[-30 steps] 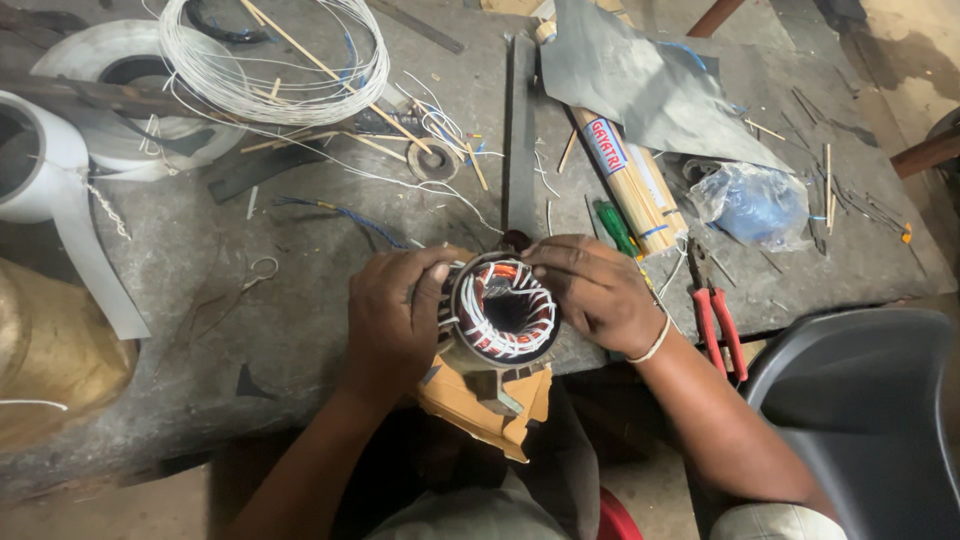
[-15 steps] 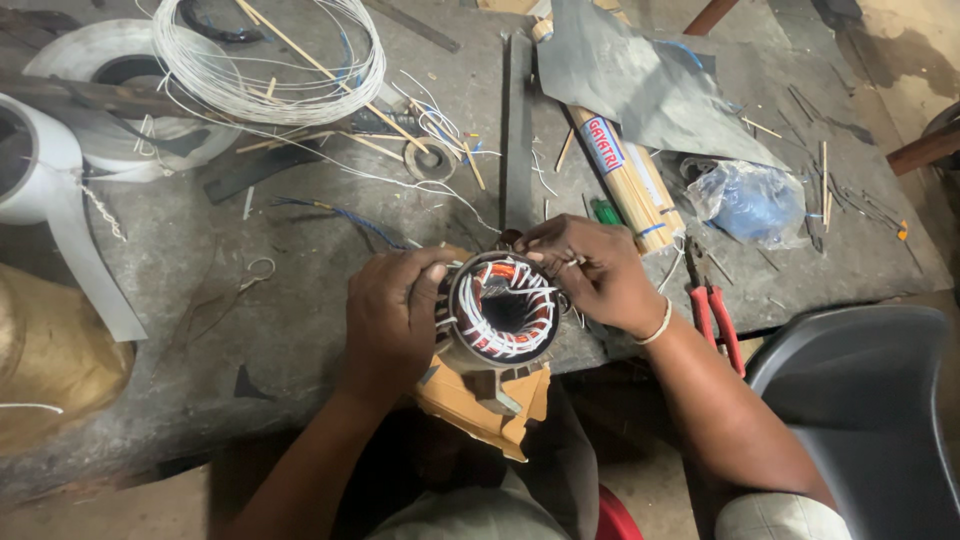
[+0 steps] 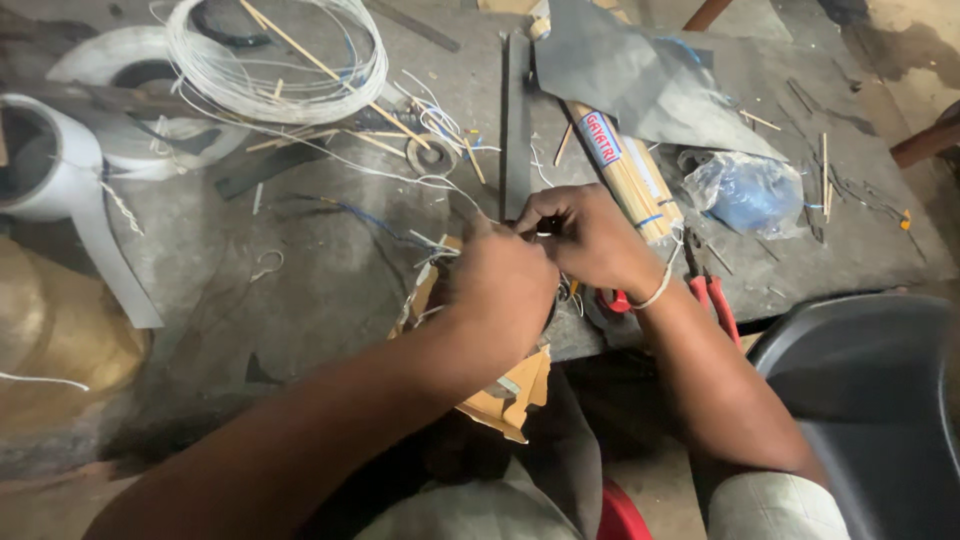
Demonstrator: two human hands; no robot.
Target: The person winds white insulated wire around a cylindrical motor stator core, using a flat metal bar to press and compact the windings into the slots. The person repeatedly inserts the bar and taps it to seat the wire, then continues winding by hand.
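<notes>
both hands meet over the near edge of the grey workbench (image 3: 300, 290), right where a round wound motor part (image 3: 590, 305) sits, so the work stays close to the body and under the eyes. the left hand (image 3: 500, 285) lies curled over the top of that part and hides nearly all of it; only a dark rim and a few thin wire ends show at its right side, and how firmly the fingers grip cannot be told. the right hand (image 3: 590, 240) is closed to a pinch, fingertips pressed together on something thin, probably a wire lead, just above the part and touching the left hand's knuckles. a torn piece of brown cardboard (image 3: 505, 395) hangs under the part at the bench edge, seemingly as a pad. red-handled pliers (image 3: 715, 300) lie just beside the right wrist, within easy reach. farther back a bundle of thin wooden sticks (image 3: 625, 175) in a wrapper, a coil of white wire (image 3: 275, 60), a roll of white tape (image 3: 60, 165) and a blue plastic bag (image 3: 745, 190) lie spread around as supplies, well apart from the hands.
</notes>
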